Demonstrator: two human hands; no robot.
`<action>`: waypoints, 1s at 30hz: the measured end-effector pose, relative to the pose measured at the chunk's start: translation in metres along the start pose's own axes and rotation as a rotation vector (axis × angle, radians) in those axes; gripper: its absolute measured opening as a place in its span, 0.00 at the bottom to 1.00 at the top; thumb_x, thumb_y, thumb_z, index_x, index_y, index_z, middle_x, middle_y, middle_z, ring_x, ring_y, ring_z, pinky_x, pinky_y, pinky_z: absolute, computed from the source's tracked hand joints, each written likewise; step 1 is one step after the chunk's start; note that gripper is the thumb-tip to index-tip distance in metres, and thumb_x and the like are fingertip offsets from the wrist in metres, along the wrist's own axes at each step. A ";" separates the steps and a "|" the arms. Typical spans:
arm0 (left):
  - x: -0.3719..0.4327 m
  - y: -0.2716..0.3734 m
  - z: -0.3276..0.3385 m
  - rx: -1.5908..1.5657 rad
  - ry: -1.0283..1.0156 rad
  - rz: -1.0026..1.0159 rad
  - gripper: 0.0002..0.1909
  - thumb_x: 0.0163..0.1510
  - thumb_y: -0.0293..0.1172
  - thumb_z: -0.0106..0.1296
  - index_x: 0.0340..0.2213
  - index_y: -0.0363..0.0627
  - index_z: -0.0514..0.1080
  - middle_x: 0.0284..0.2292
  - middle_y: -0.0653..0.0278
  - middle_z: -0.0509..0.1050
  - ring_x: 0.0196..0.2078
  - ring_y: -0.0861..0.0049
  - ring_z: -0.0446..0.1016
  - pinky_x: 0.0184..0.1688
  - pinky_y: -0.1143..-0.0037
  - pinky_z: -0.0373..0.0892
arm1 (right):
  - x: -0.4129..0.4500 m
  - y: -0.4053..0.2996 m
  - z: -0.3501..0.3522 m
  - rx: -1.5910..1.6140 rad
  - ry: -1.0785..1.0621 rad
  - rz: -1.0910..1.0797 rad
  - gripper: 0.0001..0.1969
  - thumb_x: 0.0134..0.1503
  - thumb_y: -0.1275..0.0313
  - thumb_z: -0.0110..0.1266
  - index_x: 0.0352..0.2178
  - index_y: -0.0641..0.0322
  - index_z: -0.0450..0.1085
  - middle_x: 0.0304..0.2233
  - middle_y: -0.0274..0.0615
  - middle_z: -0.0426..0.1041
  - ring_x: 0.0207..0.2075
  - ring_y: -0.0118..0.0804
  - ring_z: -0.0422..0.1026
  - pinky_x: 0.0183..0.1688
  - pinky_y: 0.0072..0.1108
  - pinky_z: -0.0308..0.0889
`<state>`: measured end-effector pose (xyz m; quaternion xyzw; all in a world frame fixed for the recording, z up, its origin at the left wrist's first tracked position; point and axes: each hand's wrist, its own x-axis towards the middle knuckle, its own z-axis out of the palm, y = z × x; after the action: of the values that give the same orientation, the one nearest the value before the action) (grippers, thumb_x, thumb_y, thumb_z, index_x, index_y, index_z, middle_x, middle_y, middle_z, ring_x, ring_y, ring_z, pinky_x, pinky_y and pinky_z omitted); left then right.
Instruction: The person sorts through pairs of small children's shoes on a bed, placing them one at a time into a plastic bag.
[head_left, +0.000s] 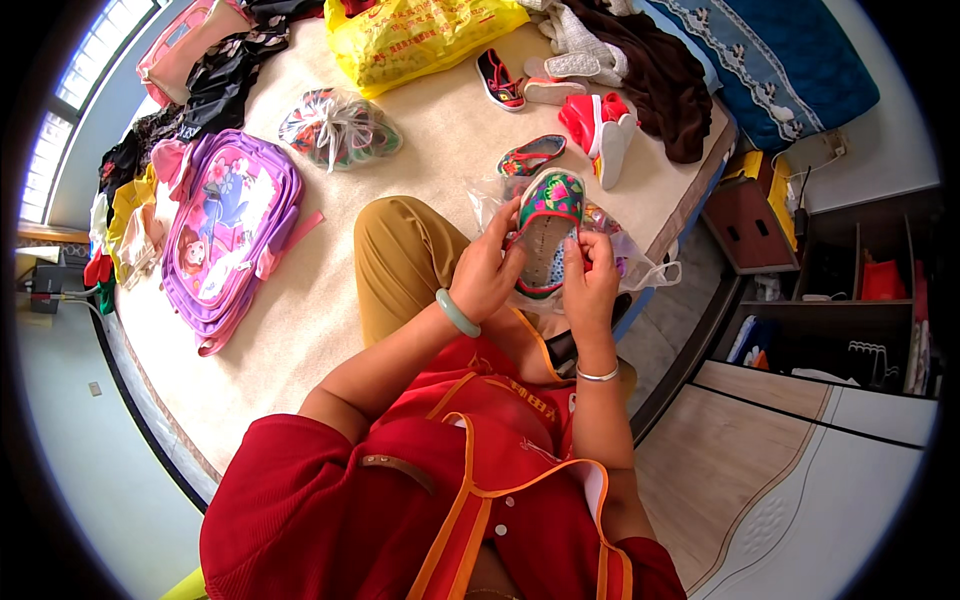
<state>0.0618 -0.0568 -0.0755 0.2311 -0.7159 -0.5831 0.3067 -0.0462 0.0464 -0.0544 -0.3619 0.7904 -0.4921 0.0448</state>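
A green embroidered cloth shoe (553, 225) with pink floral patterns and red trim is held in front of me, its opening facing up. My left hand (487, 262) grips its left side. On the right side, my right hand (591, 277) pinches the edge, thumb near the opening. Beneath the shoe lies a clear plastic bag (637, 264) with colourful contents partly hidden by my hands. Just beyond, a similar floral cloth shoe (531, 156) rests on the bed.
The bed (315, 300) bears a purple children's backpack (229, 232), a tied plastic bag (341, 129), a yellow plastic bag (420, 41), red high-top shoes (602, 131), a dark shoe (501, 81) and piled clothes (660, 75). Open shelves (832, 300) stand at right.
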 end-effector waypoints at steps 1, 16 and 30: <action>0.000 -0.001 0.000 0.010 0.017 0.026 0.28 0.49 0.23 0.43 0.52 0.38 0.53 0.40 0.44 0.69 0.42 0.53 0.70 0.42 0.68 0.66 | 0.000 0.000 0.001 0.000 0.000 0.001 0.07 0.54 0.70 0.50 0.30 0.63 0.63 0.22 0.45 0.71 0.22 0.42 0.71 0.25 0.27 0.65; -0.003 -0.010 -0.001 -0.086 0.021 -0.045 0.28 0.48 0.22 0.44 0.53 0.39 0.54 0.37 0.48 0.71 0.33 0.59 0.73 0.35 0.71 0.68 | -0.007 0.012 0.011 0.050 -0.029 0.032 0.09 0.54 0.69 0.50 0.31 0.64 0.63 0.23 0.44 0.70 0.24 0.40 0.70 0.27 0.26 0.64; -0.001 -0.008 -0.011 0.035 0.041 -0.109 0.24 0.50 0.28 0.47 0.50 0.39 0.59 0.31 0.50 0.73 0.28 0.63 0.74 0.30 0.72 0.69 | -0.008 0.005 0.015 -0.023 -0.097 0.027 0.11 0.53 0.67 0.51 0.33 0.63 0.63 0.25 0.45 0.71 0.25 0.42 0.71 0.28 0.28 0.65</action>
<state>0.0702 -0.0659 -0.0818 0.2872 -0.7056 -0.5817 0.2851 -0.0369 0.0413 -0.0684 -0.3754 0.7976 -0.4644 0.0856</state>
